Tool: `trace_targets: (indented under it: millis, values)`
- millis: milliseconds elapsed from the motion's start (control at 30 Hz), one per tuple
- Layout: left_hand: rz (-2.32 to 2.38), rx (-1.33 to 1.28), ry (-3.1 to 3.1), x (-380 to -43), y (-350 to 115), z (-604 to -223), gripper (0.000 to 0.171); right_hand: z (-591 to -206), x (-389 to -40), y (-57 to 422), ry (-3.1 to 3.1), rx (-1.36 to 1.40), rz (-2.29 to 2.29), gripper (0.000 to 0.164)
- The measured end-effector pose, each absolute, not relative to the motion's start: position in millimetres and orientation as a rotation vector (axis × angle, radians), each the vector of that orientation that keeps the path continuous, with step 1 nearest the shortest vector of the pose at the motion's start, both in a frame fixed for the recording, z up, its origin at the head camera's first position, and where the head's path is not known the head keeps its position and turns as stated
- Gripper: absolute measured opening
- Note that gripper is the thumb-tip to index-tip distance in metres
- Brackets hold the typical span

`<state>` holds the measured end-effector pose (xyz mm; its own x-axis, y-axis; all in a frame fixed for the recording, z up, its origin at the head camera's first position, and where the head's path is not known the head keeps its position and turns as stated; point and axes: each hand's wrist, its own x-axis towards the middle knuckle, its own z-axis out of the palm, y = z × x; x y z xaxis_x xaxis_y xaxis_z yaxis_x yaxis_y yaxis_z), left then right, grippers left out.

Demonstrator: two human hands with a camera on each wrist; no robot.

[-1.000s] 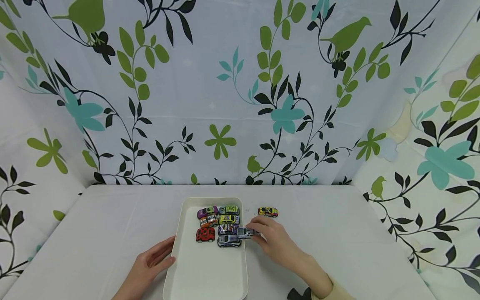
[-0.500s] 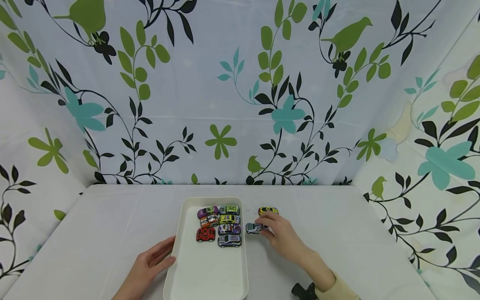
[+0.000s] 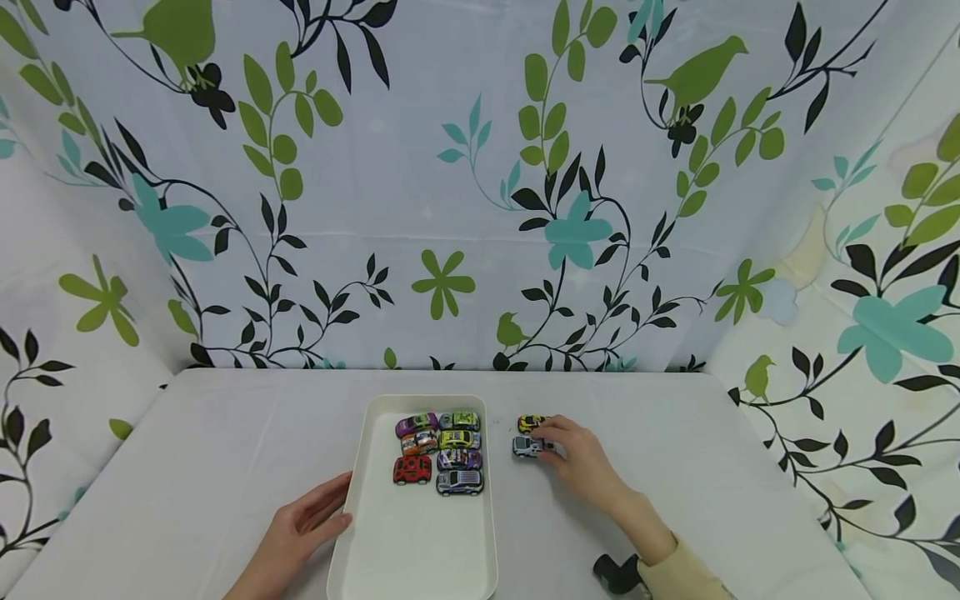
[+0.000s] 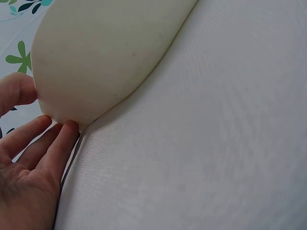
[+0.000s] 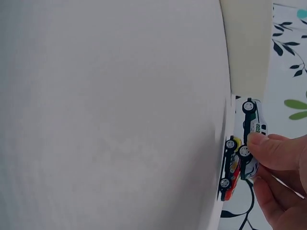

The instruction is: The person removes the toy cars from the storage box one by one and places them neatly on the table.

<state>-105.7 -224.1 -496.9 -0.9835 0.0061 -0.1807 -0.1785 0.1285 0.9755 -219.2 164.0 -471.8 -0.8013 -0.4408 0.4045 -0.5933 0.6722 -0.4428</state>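
My right hand (image 3: pixel 585 462) pinches a silver-white toy car (image 3: pixel 527 447) between thumb and fingers, right of the tray. In the right wrist view this toy car (image 5: pixel 249 124) shows its dark wheels side-on, overlapping a yellow-and-red toy car (image 5: pixel 230 170) behind it on the table. That yellow toy car (image 3: pixel 531 422) is partly hidden by my fingers in the head view. My left hand (image 3: pixel 296 529) rests against the left side of a cream tray (image 3: pixel 412 550), and in the left wrist view its nearly straight fingers (image 4: pixel 64 143) touch the outer wall.
Inside the tray's far half, several toy cars stand in two columns, among them a red one (image 3: pixel 412 470) and a grey one (image 3: pixel 460 482). A black object (image 3: pixel 617 575) lies by my right sleeve. A leaf-patterned cloth (image 3: pixel 390 183) hangs behind the white table (image 3: pixel 247 433).
My right hand has carried the silver-white toy car from over the tray's right rim rightward, to just in front of the yellow toy car. The left hand and the tray have stayed in place.
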Motion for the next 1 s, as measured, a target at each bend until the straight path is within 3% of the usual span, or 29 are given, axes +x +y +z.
trace_targets:
  millis: [1000]
  values:
    - [1.985, -0.169, 2.248, -106.6, -225.3, -500.0, 0.058, -485.7, -239.2, 179.0, -2.647, 0.818, 0.819, 0.028]
